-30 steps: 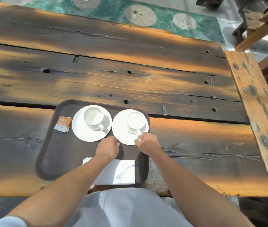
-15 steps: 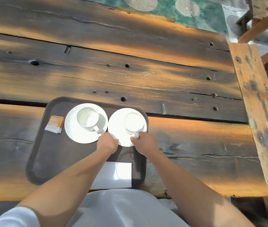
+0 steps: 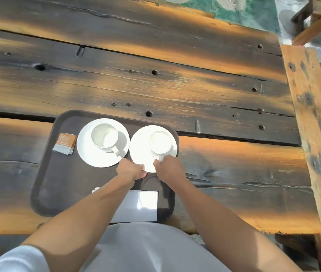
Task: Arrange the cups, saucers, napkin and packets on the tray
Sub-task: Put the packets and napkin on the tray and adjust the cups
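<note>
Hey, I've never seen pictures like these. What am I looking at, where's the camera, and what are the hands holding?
No machine here: these are a person's two bare arms. Every picture comes from one wide-angle camera worn on that person's head, looking forward and down, so the arms enter from below. On the dark weathered wooden table sits a dark brown rectangular tray. It carries two round white saucers, each with a white cup on it, a stack of orange-and-white packets at the left, and a folded white napkin nearest the person. The left hand pinches the near rim of the right-hand saucer. The right hand has its grip on the handle of the right-hand cup standing on it. Neither hand holds the left-hand saucer or left-hand cup.
</note>
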`<state>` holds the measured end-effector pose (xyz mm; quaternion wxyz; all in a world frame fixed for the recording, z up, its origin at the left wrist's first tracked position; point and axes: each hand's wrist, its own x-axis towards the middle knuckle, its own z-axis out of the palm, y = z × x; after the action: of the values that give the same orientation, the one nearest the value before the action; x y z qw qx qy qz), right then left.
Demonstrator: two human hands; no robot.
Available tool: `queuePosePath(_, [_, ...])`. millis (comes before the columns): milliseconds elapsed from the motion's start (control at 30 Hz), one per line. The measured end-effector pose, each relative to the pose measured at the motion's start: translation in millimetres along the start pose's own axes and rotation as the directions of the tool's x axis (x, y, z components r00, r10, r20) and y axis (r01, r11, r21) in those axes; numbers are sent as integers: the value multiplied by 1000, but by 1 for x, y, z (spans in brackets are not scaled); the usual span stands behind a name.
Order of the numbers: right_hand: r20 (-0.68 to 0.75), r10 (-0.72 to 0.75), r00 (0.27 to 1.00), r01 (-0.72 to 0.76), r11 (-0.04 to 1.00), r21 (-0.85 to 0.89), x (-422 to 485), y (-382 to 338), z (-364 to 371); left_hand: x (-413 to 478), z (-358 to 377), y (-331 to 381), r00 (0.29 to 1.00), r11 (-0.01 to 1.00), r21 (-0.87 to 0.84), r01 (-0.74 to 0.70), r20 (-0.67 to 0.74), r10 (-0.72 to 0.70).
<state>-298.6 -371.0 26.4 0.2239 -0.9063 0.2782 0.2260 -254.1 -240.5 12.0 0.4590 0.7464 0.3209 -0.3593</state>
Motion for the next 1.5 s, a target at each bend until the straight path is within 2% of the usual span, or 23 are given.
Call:
queuePosePath(167, [10,22,1000,-22,1000,9,2,3,-7,1,6,-2,999,1000,-1,-10,49,10])
queuePosePath(367, [55,25,998,-27,999,30,3,6,-9,9,8,4,995,976,193,-98,34,93])
queuePosePath(500, [53,18,998,-20,998,53,3,8,-9,14,7,8,989,956,255,-146,63,135])
queuePosePath(767, [58,27,998,-29,999,40,3,3,-3,23,1,-8,984,989,40,-142,113,137])
queuePosePath(900, [92,65,994,-70,996,56,-1,5,4,25,-22,-11,986,982,-185,38,169,-7])
queuePosePath(1033, [206,146,968,-185,966,181,-10,1,22,24,-57,-24,967,938,-295,181,226,-116])
queuePosePath(1167, [408,96,908,-191,961,199,-19,-35,36,31,-94,-34,978,906,-375,195,142,-151])
queuePosePath(1200, [442,87,893,-215,944,249,-20,-46,37,34,-101,-34,982,900,-396,182,112,-150])
queuePosePath(1267, [467,23,884,-171,945,278,-19,-67,41,42,-117,-32,991,894,-427,136,50,-127])
queuePosePath(1333, [374,10,927,-176,894,412,-14,-85,48,52,-129,-28,995,893,-443,84,-9,-98])
queuePosePath(1367, [300,-16,954,-129,881,456,-13,-93,48,57,-133,-26,995,897,-438,61,-40,-87])
queuePosePath(1433, [220,-73,973,-30,903,429,-9,-104,47,68,-138,-22,992,919,-393,26,-102,-71])
queuePosePath(1500, [205,-65,977,-20,920,390,-2,-109,45,77,-140,-19,988,956,-292,-5,-151,-41])
